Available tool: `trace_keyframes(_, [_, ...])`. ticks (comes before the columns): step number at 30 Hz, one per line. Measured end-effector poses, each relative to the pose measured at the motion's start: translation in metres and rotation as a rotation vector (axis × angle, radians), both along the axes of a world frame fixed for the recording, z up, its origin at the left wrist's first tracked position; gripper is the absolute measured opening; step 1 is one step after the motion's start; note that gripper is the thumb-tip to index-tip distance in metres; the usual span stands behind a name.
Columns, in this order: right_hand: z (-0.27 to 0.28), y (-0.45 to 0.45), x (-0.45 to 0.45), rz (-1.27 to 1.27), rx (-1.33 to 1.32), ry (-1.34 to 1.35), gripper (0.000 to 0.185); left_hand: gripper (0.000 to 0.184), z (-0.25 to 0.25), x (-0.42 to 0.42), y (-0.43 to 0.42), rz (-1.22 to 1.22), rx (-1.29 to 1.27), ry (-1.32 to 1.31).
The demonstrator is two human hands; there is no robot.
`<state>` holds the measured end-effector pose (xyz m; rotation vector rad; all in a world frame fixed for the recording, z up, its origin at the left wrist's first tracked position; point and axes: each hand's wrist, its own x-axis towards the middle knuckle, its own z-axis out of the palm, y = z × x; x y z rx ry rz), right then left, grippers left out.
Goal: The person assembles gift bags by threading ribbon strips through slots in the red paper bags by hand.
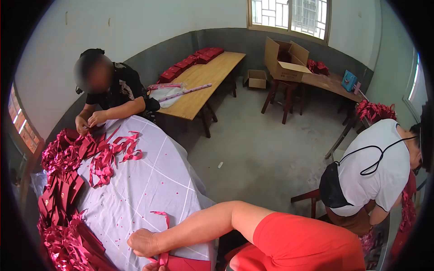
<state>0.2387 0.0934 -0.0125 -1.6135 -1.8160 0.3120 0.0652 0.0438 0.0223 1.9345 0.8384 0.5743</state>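
Note:
My right hand point(143, 243) is closed, fingers curled down over a pink ribbon point(164, 259) at the near end of the cloth-covered table point(122, 210). Below it, at the bottom edge of the view, part of my left hand point(153, 267) shows, pinched on the same ribbon; the rest is cut off. A flat red gift bag point(190, 264) lies under the ribbon, beside my hands. One ribbon end sticks up beyond my right wrist. My right arm, in a red sleeve point(307, 239), reaches across from the lower right.
Red bags point(61, 196) and ribbon bunches point(68, 244) line the table's left side. A person point(110, 92) across handles small items; another person point(375, 167) bends at the right. Behind stand a wooden table point(212, 77), an open carton point(289, 65) and stools point(312, 196).

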Motion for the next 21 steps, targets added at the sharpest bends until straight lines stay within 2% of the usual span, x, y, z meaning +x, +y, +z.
trace_keyframes(2, [-0.007, 0.004, -0.003, -0.003, 0.0, 0.013, 0.02, 0.012, -0.003, 0.0, 0.0, -0.001, -0.016, -0.002])
trace_keyframes(4, [-0.01, 0.005, -0.004, -0.01, 0.014, 0.02, 0.02, 0.013, -0.006, 0.001, -0.001, 0.042, -0.117, -0.111])
trace_keyframes(9, [-0.01, 0.006, -0.001, 0.003, 0.05, -0.015, 0.022, 0.015, -0.008, -0.003, 0.006, -0.018, 0.016, -0.015])
trace_keyframes(10, [-0.007, 0.003, 0.002, 0.029, 0.038, 0.027, 0.024, 0.015, -0.009, -0.004, 0.007, -0.043, 0.048, -0.004])
trace_keyframes(12, [0.004, -0.002, 0.01, 0.097, -0.022, 0.109, 0.034, 0.016, -0.006, -0.001, 0.007, 0.038, -0.128, 0.038])
trace_keyframes(13, [0.028, -0.019, 0.027, 0.256, -0.132, 0.052, 0.042, 0.016, -0.005, 0.002, 0.005, 0.016, -0.201, -0.13])
trace_keyframes(14, [0.042, -0.034, 0.038, 0.277, -0.166, 0.037, 0.046, 0.015, -0.003, 0.002, 0.007, 0.038, -0.2, -0.063])
trace_keyframes(17, [0.038, -0.057, 0.071, 0.453, -0.207, -0.114, 0.038, 0.022, -0.016, -0.006, 0.017, -0.009, -0.154, 0.078])
trace_keyframes(19, [0.036, -0.071, 0.087, 0.508, -0.14, -0.15, 0.031, 0.016, -0.017, -0.001, 0.011, 0.138, -0.09, 0.029])
trace_keyframes(20, [0.035, -0.076, 0.092, 0.506, -0.069, -0.148, 0.027, 0.015, -0.016, 0.0, 0.01, 0.127, -0.144, -0.026])
trace_keyframes(21, [0.036, -0.079, 0.095, 0.499, -0.069, -0.122, 0.024, 0.017, -0.021, -0.001, 0.012, 0.13, -0.07, 0.016])
